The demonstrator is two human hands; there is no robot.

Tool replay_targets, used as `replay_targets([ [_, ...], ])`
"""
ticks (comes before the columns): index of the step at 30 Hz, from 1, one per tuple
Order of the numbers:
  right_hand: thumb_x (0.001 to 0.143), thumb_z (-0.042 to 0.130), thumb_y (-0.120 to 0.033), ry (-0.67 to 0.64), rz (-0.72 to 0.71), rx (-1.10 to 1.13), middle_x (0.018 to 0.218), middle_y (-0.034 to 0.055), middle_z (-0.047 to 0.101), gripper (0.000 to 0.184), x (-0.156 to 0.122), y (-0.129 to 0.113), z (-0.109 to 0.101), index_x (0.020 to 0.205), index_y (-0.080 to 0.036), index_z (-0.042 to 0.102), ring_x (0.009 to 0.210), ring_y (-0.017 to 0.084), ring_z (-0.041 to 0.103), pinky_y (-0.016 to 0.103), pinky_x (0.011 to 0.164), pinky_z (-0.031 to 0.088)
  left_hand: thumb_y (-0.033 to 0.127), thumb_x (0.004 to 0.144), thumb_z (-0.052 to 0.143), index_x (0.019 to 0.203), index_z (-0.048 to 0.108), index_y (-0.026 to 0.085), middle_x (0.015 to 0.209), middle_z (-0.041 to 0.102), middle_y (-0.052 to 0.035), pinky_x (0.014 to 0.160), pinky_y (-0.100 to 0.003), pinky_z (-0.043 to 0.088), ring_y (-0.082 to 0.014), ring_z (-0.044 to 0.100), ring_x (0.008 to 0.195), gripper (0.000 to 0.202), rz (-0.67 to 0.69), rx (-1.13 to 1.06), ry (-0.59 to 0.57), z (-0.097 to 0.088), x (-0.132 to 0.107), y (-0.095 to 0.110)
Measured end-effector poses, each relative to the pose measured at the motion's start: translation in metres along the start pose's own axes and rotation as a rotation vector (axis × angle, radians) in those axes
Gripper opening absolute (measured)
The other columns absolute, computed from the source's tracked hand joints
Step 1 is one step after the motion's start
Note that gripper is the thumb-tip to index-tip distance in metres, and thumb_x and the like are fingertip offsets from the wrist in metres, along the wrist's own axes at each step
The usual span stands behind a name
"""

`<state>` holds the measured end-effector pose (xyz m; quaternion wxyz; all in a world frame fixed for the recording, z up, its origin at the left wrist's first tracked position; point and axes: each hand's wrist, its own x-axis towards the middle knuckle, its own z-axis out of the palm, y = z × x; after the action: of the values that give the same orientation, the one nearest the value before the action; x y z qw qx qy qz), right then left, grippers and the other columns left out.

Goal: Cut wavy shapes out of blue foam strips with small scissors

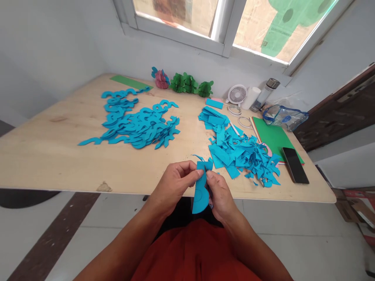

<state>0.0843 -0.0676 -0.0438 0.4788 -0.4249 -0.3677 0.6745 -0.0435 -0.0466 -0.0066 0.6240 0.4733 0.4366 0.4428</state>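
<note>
Both thumbs and fingers pinch a folded strip of turquoise paper (200, 191), the left hand (175, 185) at its top and the right hand (220, 197) pressed against its edge, with its rounded end hanging down, just past the near edge of a pale plywood table (52, 156). Just far and right of the hands lies a heap of turquoise paper offcuts (238, 154). To the left spreads a pile of curved turquoise paper cutouts (137, 123). Right of the offcuts lie a flat green paper sheet (272, 136) and a black smartphone (295, 165). At the far edge stand green folded-paper honeycomb decorations (184, 84) and a small white fan (236, 95).
</note>
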Motion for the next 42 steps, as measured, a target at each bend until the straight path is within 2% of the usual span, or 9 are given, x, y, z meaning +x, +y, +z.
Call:
replay_targets([
  [7, 0.08, 0.059, -0.055, 0.002, -0.012, 0.024, 0.045, -0.0081, 0.033, 0.043, -0.0008, -0.0007, 0.0006, 0.061, -0.017, 0.053, 0.036, 0.005, 0.022, 0.019, 0.032, 0.013, 0.025, 0.073, 0.063, 0.052, 0.049, 0.018, 0.052, 0.045, 0.0051, 0.053, -0.024, 0.031, -0.0097, 0.038, 0.053, 0.027, -0.003, -0.036, -0.016, -0.0005, 0.0009, -0.0021],
  [13, 0.077, 0.059, -0.058, 0.044, 0.001, -0.006, 0.046, -0.0079, 0.032, 0.046, -0.0018, 0.0004, 0.0009, 0.057, -0.019, 0.047, 0.036, 0.005, 0.021, 0.019, 0.032, 0.014, 0.025, 0.073, 0.063, 0.051, 0.048, 0.018, 0.052, 0.045, 0.0049, 0.054, -0.024, 0.032, -0.0101, 0.038, 0.053, 0.027, -0.007, -0.036, -0.017, 0.0001, 0.0013, -0.0026],
  [19, 0.076, 0.058, -0.062, 0.034, 0.009, -0.034, 0.046, -0.0071, 0.032, 0.048, -0.0028, -0.0029, 0.0031, 0.057, -0.019, 0.05, 0.038, 0.006, 0.021, 0.021, 0.034, 0.015, 0.027, 0.073, 0.063, 0.053, 0.049, 0.018, 0.052, 0.044, 0.0048, 0.055, -0.024, 0.032, -0.0105, 0.038, 0.053, 0.027, -0.006, -0.033, -0.021, -0.0011, 0.0005, -0.0048],
  [24, 0.08, 0.057, -0.058, -0.004, 0.004, -0.011, 0.047, -0.0068, 0.032, 0.042, -0.0021, -0.0015, 0.0034, 0.063, -0.019, 0.054, 0.039, 0.008, 0.02, 0.023, 0.036, 0.014, 0.028, 0.073, 0.063, 0.054, 0.051, 0.018, 0.053, 0.045, 0.0043, 0.056, -0.025, 0.034, -0.0112, 0.039, 0.054, 0.025, -0.012, -0.027, 0.007, -0.0012, -0.0008, -0.0019],
  [36, 0.083, 0.056, -0.053, -0.054, -0.015, 0.044, 0.047, -0.0079, 0.03, 0.042, -0.0014, -0.0016, 0.0044, 0.06, -0.019, 0.046, 0.041, 0.007, 0.019, 0.023, 0.038, 0.011, 0.028, 0.072, 0.065, 0.055, 0.054, 0.017, 0.053, 0.047, 0.0049, 0.056, -0.023, 0.036, -0.0105, 0.041, 0.054, 0.023, -0.006, -0.054, 0.052, 0.002, -0.0029, 0.0035],
  [42, 0.081, 0.055, -0.057, -0.032, 0.008, -0.008, 0.047, -0.0076, 0.031, 0.044, -0.002, -0.0029, 0.0057, 0.06, -0.02, 0.045, 0.041, 0.007, 0.02, 0.023, 0.038, 0.012, 0.031, 0.072, 0.064, 0.056, 0.054, 0.017, 0.053, 0.046, 0.0038, 0.056, -0.025, 0.036, -0.0112, 0.04, 0.055, 0.024, 0.008, -0.019, 0.073, 0.0022, -0.0037, 0.0043],
])
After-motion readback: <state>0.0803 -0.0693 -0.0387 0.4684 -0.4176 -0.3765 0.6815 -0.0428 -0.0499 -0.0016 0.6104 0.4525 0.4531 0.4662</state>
